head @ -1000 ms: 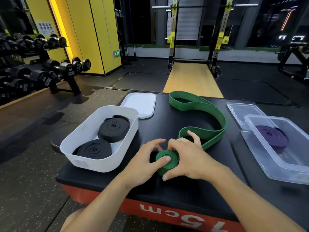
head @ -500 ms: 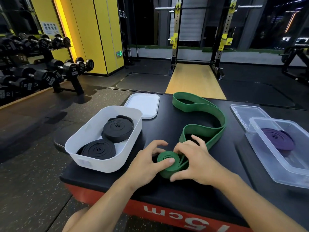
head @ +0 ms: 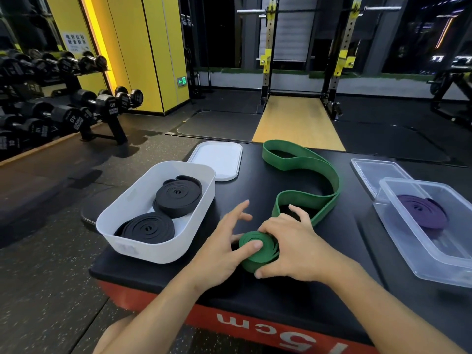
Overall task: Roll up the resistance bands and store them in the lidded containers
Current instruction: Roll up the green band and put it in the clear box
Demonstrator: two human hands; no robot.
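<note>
Far left: a dumbbell rack (head: 63, 111) stands on the gym floor, well apart from the work surface.

Work surface: a black box (head: 319, 297) with a red side.

Left end of the box: a white container (head: 153, 254), open. Inside it lie a nearer black band (head: 146, 228) and a farther black band (head: 178, 198), both rolled flat and touching each other. The white lid (head: 217, 159) lies flat just behind the container.

Centre: the green band (head: 329, 175) lies on the box, partly rolled. Its coil stands on edge near the front, between the two hands, and the loose remainder snakes away to the far edge.

- The left hand (head: 222, 251) has its thumb pressed on the coil's face. One finger appears to lie against the coil's left side, though motion blur makes this uncertain. The other fingers are spread and lifted.
- The right hand (head: 293, 246) has its fingers curled over the coil's far side, with the thumb at the near lower edge.

Right end: a clear lid (head: 378, 172) lies flat. In front of it and overlapping its near end is an open clear container (head: 434, 267) with one rolled purple band (head: 421, 210) inside.
</note>
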